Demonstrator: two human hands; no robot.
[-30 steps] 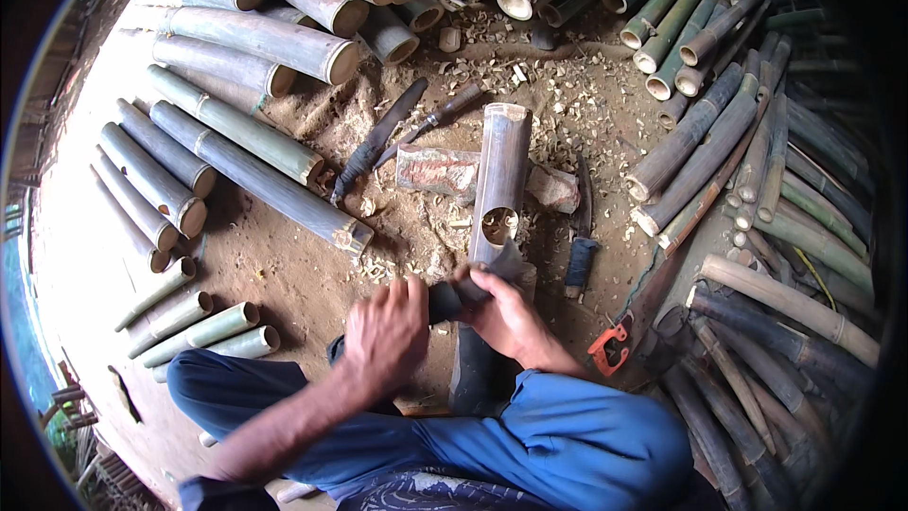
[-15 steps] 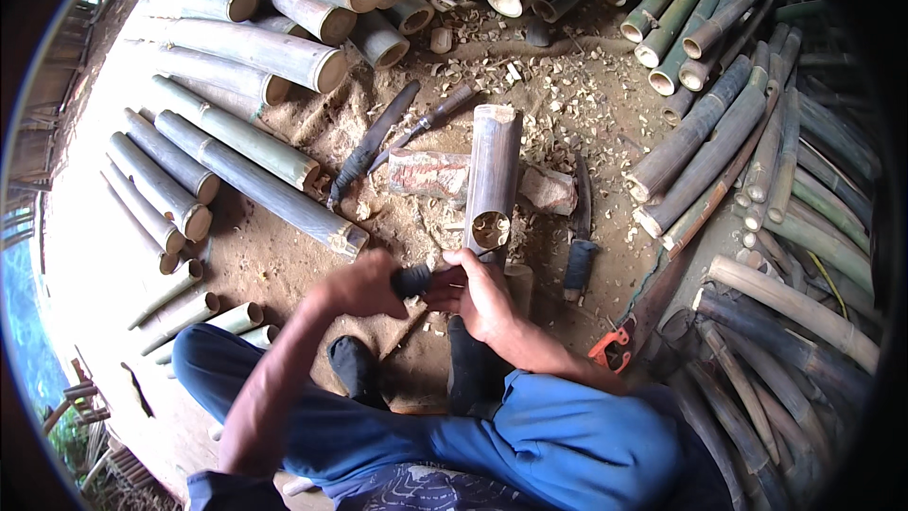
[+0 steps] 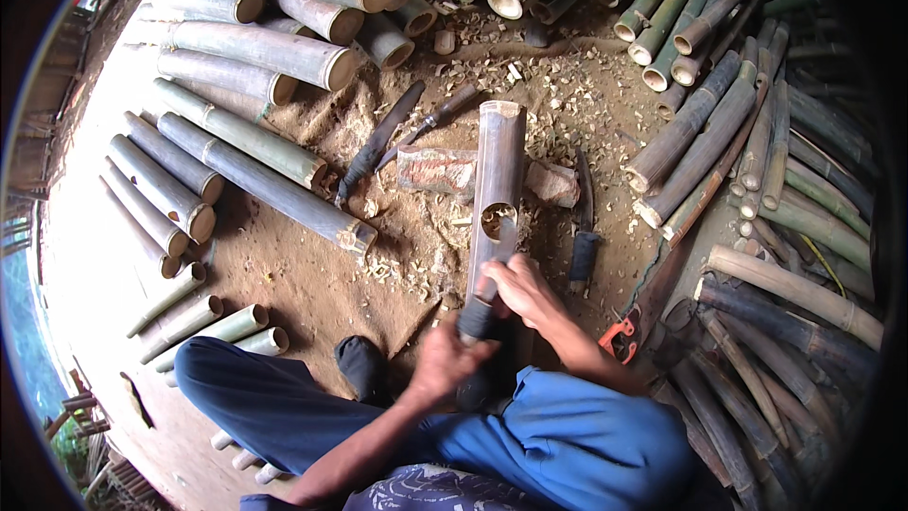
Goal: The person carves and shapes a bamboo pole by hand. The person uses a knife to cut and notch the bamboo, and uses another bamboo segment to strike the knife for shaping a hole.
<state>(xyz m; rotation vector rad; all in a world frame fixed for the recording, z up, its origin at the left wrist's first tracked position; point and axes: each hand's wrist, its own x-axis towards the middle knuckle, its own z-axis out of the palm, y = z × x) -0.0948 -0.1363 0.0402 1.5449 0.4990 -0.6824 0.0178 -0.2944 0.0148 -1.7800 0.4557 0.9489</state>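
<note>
My left hand [image 3: 445, 360] is closed round the black-wrapped handle of a knife [image 3: 476, 319]. The blade slants up and away, its tip end at the round hole cut in a thick bamboo tube [image 3: 498, 156]. Ahead of the handle, my right hand [image 3: 525, 291] is closed on the blade, thumb along it; motion blurs the fingers a little. Pale chips show inside the hole. The tube points away from me, resting across a short log [image 3: 435, 170]; its near end is hidden behind my hands.
Two tools, one a dark-handled knife [image 3: 361, 168], lie left of the tube; another wrapped-handle knife [image 3: 584, 255] lies right. Bamboo tubes [image 3: 265, 47] are stacked left, far and right [image 3: 794, 303]. Shavings [image 3: 558, 85] litter the ground. An orange tool [image 3: 619, 336] lies near my right knee.
My left hand has swung right and nearer me with the knife. The blade now angles away into the hole, and my right hand has shifted right, gripping along it.
</note>
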